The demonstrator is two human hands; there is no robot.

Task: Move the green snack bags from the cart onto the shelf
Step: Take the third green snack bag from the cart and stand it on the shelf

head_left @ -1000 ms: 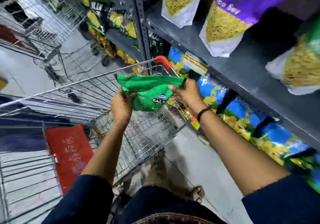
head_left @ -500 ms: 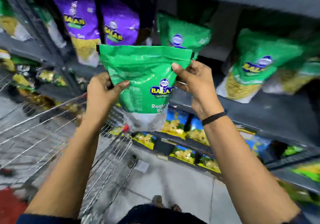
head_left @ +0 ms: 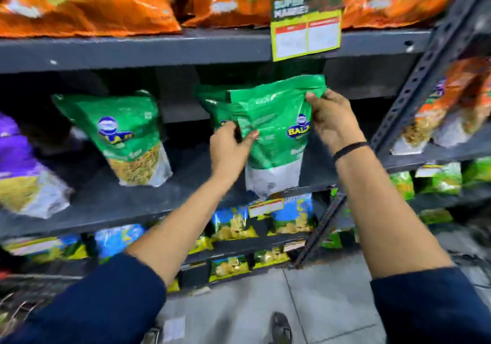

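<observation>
At the middle level of the dark grey shelf [head_left: 111, 200], between orange packs above and blue-and-yellow packs below, an upright green snack bag [head_left: 273, 136] sits at the front edge. It is glossy green with a blue-and-yellow logo and a white base; a second green bag [head_left: 212, 104] stands just behind, another [head_left: 125, 136] to its left. The right hand [head_left: 332, 117] pinches its top right corner; the left hand [head_left: 228, 147] grips its left edge.

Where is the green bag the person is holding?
The held green bag is upright between both hands at the middle shelf's front edge, right of another green bag, below the price tag.
</observation>
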